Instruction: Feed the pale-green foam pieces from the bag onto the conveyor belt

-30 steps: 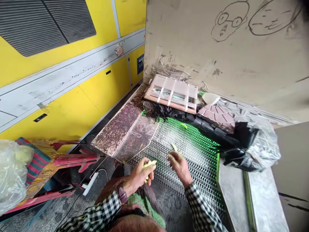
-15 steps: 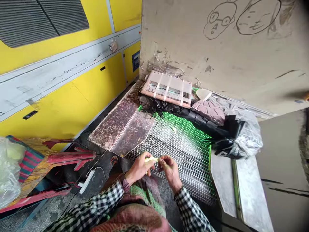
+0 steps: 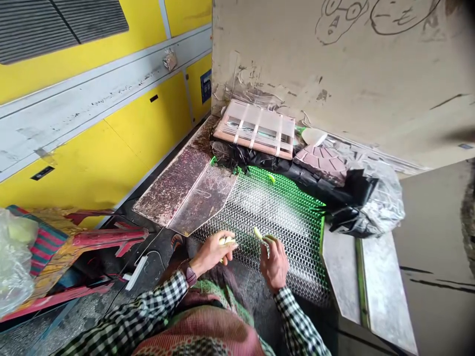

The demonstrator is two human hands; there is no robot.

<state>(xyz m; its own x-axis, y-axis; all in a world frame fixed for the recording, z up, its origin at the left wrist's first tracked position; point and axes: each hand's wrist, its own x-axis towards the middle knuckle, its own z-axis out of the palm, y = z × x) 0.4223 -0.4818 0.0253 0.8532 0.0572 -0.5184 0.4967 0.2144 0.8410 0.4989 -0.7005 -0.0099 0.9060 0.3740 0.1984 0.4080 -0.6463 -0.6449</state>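
Note:
My left hand (image 3: 217, 249) is closed around several small pale yellow pieces (image 3: 227, 241), partly hidden by its fingers; their kind is unclear. A slim, curved pale yellow piece (image 3: 257, 233) sticks out from the fingertips of my right hand (image 3: 275, 262). The thumb and forefinger seem to pinch its near end, with a small gap inside their curl. Both hands are above the near part of a metal mesh conveyor belt (image 3: 256, 202). Farther up this belt lies another small yellowish piece (image 3: 272, 178), by the black-wrapped edge.
Metal side plates (image 3: 204, 195) flank the belt. A strapped pink-framed panel (image 3: 256, 128) and black plastic wrapping (image 3: 285, 173) lie across its far end, before a beige wall (image 3: 274, 59). At left stand a red support (image 3: 107, 240), a clear bag (image 3: 15, 262) and a yellow machine (image 3: 156, 123).
My hands have moved apart, the right one shifting right with a yellow piece at its fingertips. The piece on the belt has travelled away toward the far end.

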